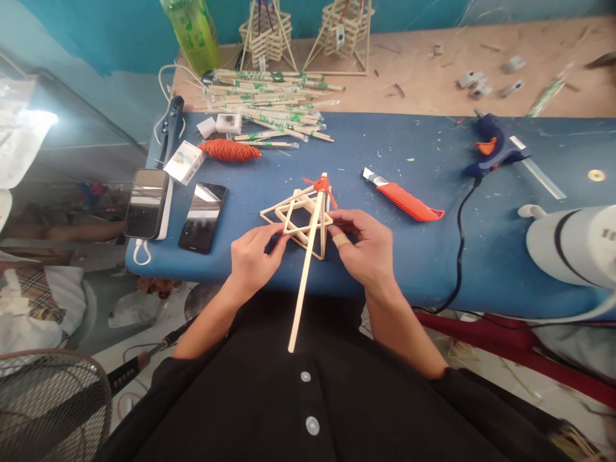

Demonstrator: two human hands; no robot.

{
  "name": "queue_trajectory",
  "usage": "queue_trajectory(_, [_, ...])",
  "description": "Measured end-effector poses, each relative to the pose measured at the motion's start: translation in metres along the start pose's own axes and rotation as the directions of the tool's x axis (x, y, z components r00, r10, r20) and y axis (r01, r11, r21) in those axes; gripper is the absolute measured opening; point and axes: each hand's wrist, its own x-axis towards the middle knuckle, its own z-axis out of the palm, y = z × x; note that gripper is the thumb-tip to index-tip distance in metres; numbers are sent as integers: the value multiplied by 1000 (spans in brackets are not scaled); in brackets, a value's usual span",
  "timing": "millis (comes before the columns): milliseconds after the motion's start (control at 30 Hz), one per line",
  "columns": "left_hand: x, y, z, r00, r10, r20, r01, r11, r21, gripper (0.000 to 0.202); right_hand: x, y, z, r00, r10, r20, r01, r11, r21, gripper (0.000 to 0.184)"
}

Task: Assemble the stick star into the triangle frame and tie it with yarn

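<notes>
A frame of thin wooden sticks [301,221], tied at the top with orange thread, rests on the blue board [414,244]. One long stick of it reaches down toward my body. My left hand [253,260] pinches the frame's left corner with fingers closed. My right hand [363,247], a plaster on one finger, grips the frame's right side.
An orange utility knife [404,196] lies right of the frame, a blue glue gun [491,147] with its black cord further right. Two phones [202,215] lie at left, an orange thread spool [230,150] and bundled chopsticks [274,106] behind. A white appliance [572,244] stands at right.
</notes>
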Motion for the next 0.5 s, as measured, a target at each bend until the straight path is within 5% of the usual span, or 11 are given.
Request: queue_trajectory(500, [1,0,0,999,27,33,-25,999,-43,5,-3,3,2,996,-49,-69,51,998,21,20])
